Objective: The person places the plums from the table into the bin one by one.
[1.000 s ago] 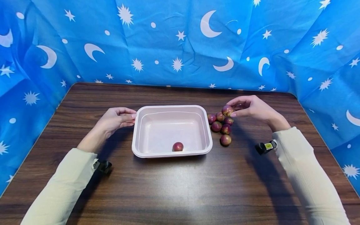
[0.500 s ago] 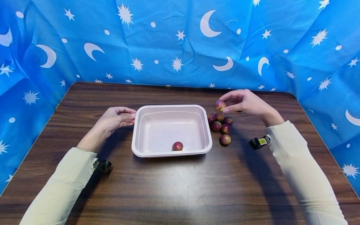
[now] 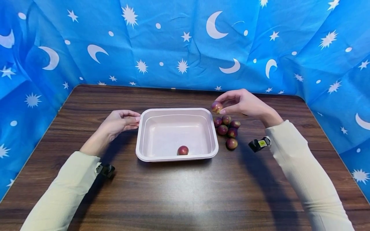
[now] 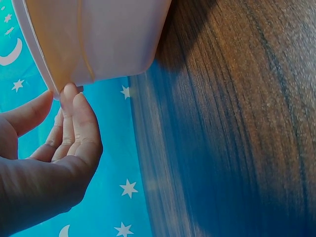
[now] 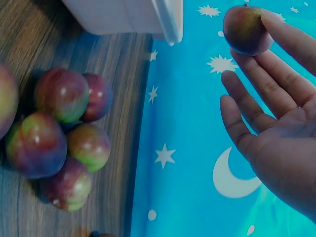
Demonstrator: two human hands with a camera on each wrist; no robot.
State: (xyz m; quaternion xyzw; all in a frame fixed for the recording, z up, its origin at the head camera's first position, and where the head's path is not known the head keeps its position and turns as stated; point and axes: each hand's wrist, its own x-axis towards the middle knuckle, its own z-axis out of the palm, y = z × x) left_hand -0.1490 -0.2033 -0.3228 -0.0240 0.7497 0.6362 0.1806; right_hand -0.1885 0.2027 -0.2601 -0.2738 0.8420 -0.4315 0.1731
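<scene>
While the right hand pinched one plum at its fingers, that fruit hung just above the tray at its upper-right corner, right of frame centre. Left hand, fingers straight, touched the tray's left rim. Step in hand looked like the carry-over; the next move likely called for shifting left over the basin before letting go. One plum in the tray, five in a cluster on the worktop.
</scene>
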